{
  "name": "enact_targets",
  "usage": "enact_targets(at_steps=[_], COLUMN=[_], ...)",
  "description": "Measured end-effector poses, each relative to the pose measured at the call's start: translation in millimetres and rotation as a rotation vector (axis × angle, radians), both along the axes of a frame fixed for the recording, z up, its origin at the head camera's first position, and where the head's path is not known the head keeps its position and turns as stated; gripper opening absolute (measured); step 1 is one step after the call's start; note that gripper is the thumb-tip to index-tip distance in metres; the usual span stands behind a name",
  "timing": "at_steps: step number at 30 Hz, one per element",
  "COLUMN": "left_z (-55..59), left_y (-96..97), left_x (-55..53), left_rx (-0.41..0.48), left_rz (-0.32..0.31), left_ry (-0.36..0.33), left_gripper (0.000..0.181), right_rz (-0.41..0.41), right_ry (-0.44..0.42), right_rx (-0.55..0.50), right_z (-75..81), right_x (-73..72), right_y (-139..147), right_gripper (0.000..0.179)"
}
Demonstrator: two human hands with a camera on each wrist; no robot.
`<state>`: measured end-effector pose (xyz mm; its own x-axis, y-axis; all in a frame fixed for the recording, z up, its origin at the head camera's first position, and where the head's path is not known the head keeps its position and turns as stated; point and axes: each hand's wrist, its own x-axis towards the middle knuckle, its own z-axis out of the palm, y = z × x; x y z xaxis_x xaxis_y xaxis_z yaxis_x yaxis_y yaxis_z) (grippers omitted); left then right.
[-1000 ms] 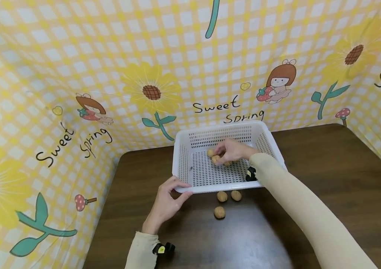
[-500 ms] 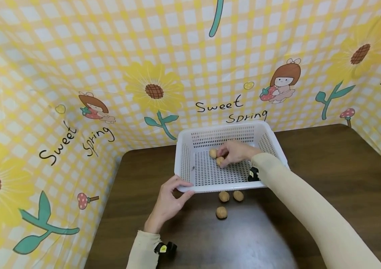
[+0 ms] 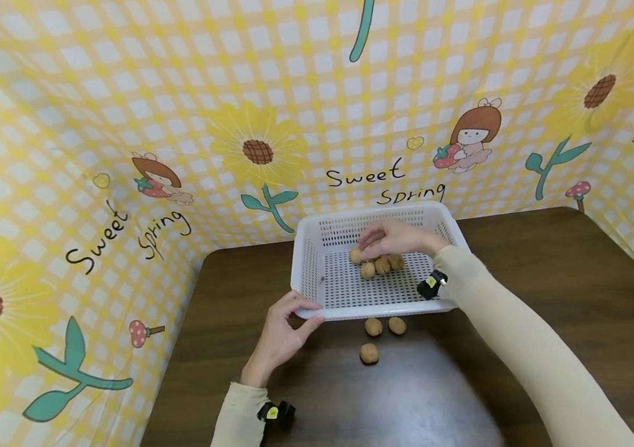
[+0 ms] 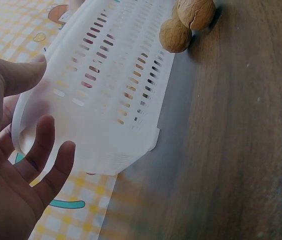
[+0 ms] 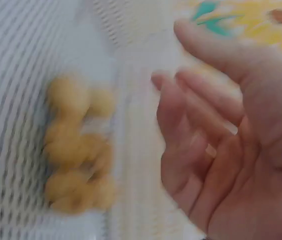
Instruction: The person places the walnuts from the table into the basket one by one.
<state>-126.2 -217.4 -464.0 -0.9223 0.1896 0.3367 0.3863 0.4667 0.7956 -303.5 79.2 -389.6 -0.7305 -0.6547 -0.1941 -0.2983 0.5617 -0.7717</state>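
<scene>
A white perforated plastic basket (image 3: 344,312) sits on the table, and my left hand (image 3: 280,332) pinches its near left corner. In the left wrist view the thumb lies over the basket's rim (image 4: 26,107), with fingers round the outside. Several walnuts (image 3: 367,270) are grouped on the basket floor. Over them hovers my right hand (image 3: 400,238), fingers loosely bent and holding nothing; the right wrist view shows the palm empty beside the blurred walnuts (image 5: 67,145). Three more walnuts (image 3: 369,353) lie on the table just in front of the basket.
The dark wooden table (image 3: 227,298) runs out to both sides of the basket. Close behind it hangs a yellow checked cloth (image 3: 317,124) with sunflowers and lettering, which also covers the left and right sides.
My right hand has let go of a walnut on the basket floor, then risen and drawn back, uncovering the group of walnuts. The left hand keeps its place on the corner.
</scene>
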Motion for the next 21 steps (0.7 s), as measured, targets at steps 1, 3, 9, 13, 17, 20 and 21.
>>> enact_targets(at_steps=[1, 3, 9, 13, 17, 20, 21], left_z=[0.2, 0.6, 2.4, 3.9, 3.7, 2.3, 2.1], left_y=[-0.3, -0.6, -2.5, -3.0, -1.3, -0.1, 0.0], left_x=[-0.1, -0.1, -0.6, -1.9, -1.6, -0.3, 0.1], left_rx=[0.001, 0.0, -0.002, -0.002, -0.008, -0.012, -0.012], left_rz=[0.0, -0.003, -0.003, -0.001, 0.001, 0.005, 0.005], left_ry=[0.002, 0.004, 0.009, 0.016, 0.004, -0.01, -0.01], left_gripper=[0.017, 0.017, 0.017, 0.017, 0.016, 0.017, 0.017], right_rz=[-0.002, 0.005, 0.043, 0.031, 0.006, 0.041, 0.058], right_ry=[0.0, 0.014, 0.241, 0.459, 0.686, 0.832, 0.879], right_rx=[-0.001, -0.015, -0.129, -0.22, -0.279, -0.394, -0.436], right_z=[8.6, 24.5, 41.9, 24.6, -5.1, -28.2, -35.4], right_x=[4.1, 14.0, 53.9, 89.0, 119.1, 134.0, 137.5], right_y=[2, 6, 16, 20, 30, 39, 41], right_gripper=[0.054, 0.054, 0.023, 0.009, 0.009, 0.009, 0.01])
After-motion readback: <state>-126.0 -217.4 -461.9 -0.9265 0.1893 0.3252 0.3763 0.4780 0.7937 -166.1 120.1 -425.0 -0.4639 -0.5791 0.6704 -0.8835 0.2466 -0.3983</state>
